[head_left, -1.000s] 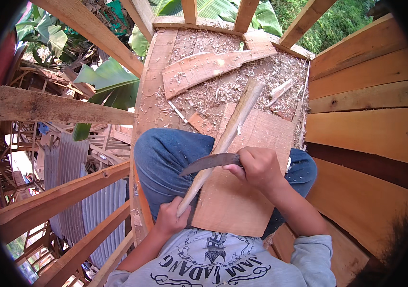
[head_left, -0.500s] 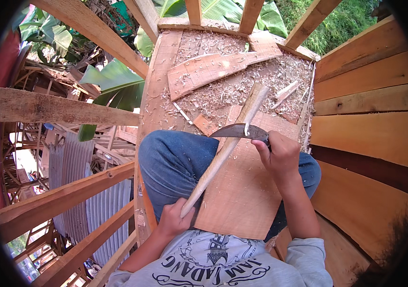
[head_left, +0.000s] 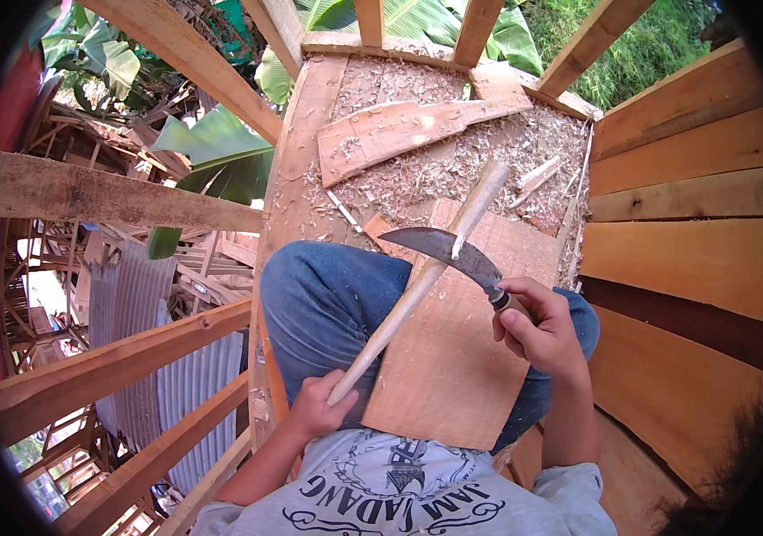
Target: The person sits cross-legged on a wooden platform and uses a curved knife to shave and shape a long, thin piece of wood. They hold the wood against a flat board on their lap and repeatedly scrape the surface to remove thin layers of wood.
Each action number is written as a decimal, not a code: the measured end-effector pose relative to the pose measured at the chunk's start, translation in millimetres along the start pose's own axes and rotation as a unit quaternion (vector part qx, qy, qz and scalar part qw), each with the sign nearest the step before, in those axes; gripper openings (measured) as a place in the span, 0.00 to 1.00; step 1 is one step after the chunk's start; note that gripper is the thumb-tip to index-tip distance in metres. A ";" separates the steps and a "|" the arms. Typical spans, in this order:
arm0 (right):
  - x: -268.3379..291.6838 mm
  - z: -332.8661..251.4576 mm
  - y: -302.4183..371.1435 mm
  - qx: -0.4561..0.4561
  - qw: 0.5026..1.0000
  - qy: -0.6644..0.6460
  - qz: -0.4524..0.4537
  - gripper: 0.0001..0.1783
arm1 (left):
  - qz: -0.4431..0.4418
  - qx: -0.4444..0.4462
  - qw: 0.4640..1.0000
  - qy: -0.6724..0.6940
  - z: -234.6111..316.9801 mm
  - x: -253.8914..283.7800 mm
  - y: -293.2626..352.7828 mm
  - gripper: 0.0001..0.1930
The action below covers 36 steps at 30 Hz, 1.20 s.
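My left hand [head_left: 320,406] is wrapped round the near end of a pale wooden stick [head_left: 397,314], which slants up and away to the right. In my right hand [head_left: 542,329] is the handle of a curved knife [head_left: 450,247], its dark blade lying across the upper part of the stick. A small pale curl of wood [head_left: 457,247] shows at the blade's edge. Beneath the stick, a flat wooden board [head_left: 453,380] rests over my lap, between my jeans-clad knees.
Wood shavings [head_left: 417,183] cover the plank floor ahead, around a long cut board [head_left: 390,134] and smaller offcuts [head_left: 538,179]. Wooden rails [head_left: 113,198] stand on the left, with corrugated sheets [head_left: 131,330] beyond them. A plank wall [head_left: 685,268] closes the right side.
My right hand has moved right and nearer to me, its fingers loosened round the handle. The blade has turned, so its handle end now points more toward me.
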State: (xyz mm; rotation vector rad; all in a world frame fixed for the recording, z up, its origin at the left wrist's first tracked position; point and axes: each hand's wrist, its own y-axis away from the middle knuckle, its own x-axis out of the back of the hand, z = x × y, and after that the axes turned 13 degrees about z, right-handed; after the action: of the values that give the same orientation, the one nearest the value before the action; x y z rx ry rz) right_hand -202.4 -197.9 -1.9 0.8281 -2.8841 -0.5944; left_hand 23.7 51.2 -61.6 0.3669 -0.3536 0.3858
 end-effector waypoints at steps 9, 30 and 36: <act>-22.7 14.0 0.3 0.284 0.929 0.208 0.112 0.17 | -0.002 -0.013 1.000 0.005 0.6 2.2 -0.6 0.09; -25.0 11.7 17.6 0.063 0.985 0.116 -0.106 0.15 | -0.004 -0.019 1.000 -0.019 -1.5 -0.4 0.8 0.07; 2.4 -1.3 7.4 0.008 0.979 -0.134 0.153 0.16 | 0.002 -0.025 0.999 -0.025 2.8 1.0 1.4 0.06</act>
State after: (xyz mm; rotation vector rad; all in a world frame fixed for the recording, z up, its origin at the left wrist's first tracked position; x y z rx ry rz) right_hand -207.9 -193.8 2.1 0.3109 -3.1680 -0.6948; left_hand 23.3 51.5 -58.3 0.3278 -0.4111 0.3714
